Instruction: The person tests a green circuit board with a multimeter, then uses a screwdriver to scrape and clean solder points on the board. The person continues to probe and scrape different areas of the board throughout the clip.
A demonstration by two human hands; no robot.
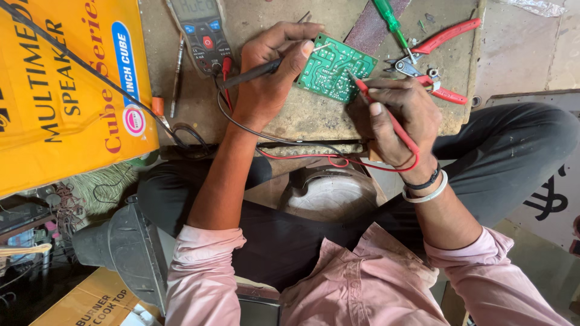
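Pink shirt sleeves (pixel 205 271) fill the bottom of the view, rolled back above the elbows, with dark trousers (pixel 513 151) on the crossed legs beyond them. Between the knees sits a round grey metal drum (pixel 329 196). On the right wrist are a black band and a white bangle (pixel 428 190).

Further out, the right hand (pixel 402 118) is closed in a pen grip around a slim red test probe (pixel 386 115), whose metal tip touches the near right edge of a small green printed circuit board (pixel 335 67). The left hand (pixel 272 75) pinches a black test probe (pixel 257 72) between thumb and fingers, its tip resting on the board's top left corner. This board lies flat on a worn brown wooden work slab (pixel 302 118), between the two hands. Red and black leads (pixel 284 148) loop from the probes along the slab's near edge.

Beyond the left hand, a grey handheld multimeter (pixel 202 30) lies on the slab with both leads plugged into its base. Just right of the board are red-handled pliers (pixel 435 57) and a green-handled screwdriver (pixel 389 21). A large yellow cardboard box (pixel 60 90) takes up the far left.
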